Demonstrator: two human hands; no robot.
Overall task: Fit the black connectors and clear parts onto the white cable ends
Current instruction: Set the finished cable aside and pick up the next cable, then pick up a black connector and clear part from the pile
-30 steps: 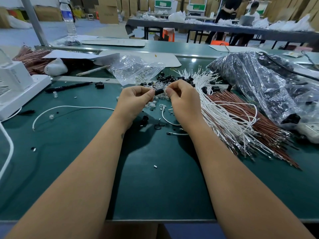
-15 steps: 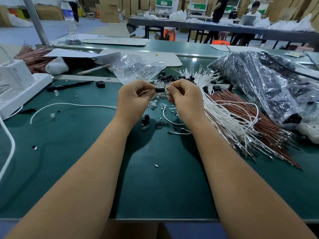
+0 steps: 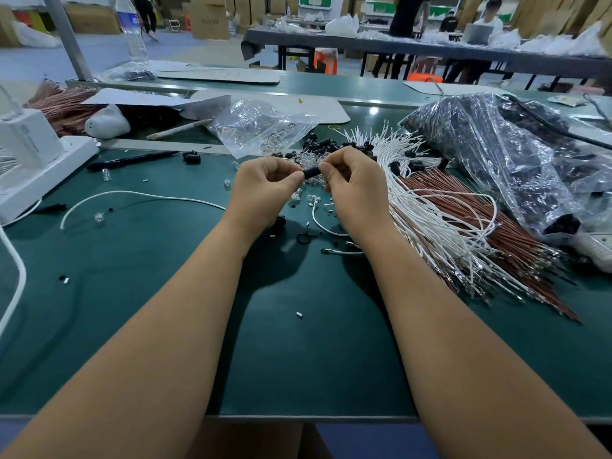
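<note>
1. The left hand (image 3: 265,190) and right hand (image 3: 356,190) pinched one black connector (image 3: 312,173) between their curled fingertips.
2. The connector hung above the green mat (image 3: 298,359), just left of the white cable bundle (image 3: 430,200).

Matt green table (image 3: 99,309), glossy crinkled clear plastic bag (image 3: 261,127), smooth white cables (image 3: 430,207).

A black pen (image 3: 132,159) lies on the green counter (image 3: 298,359), near a white box (image 3: 31,154); a water bottle (image 3: 134,34) stands far behind the pen.
</note>
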